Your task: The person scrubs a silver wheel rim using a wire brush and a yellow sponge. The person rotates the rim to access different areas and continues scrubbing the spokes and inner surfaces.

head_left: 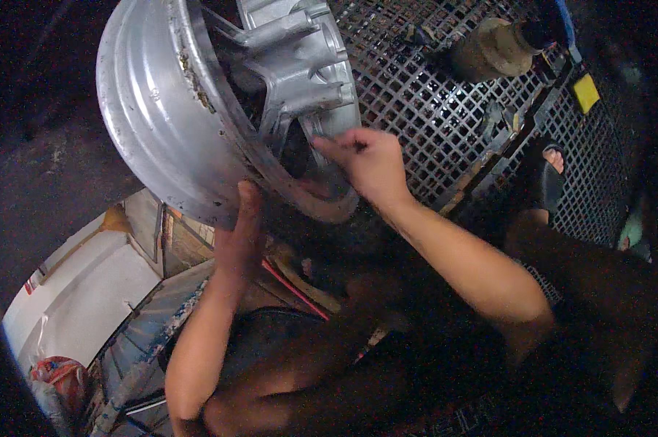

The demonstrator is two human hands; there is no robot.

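A silver alloy wheel rim is tilted up in front of me, its spokes and hub turned toward the right. Specks of dark grime cling to its outer edge. My left hand grips the rim's lower edge, thumb up against the outer barrel and the other fingers hidden beneath. At the spoke side, my right hand is closed in a pinch beside the wheel's face, with its fingertips near the gap between the spokes. Whatever those fingers hold, if anything, is too small to make out.
Metal grating covers the floor at the right. A dirty cylindrical metal part lies on it, with a yellow object farther right. Below left are a white panel and an orange-red bundle. A sandalled foot shows at right.
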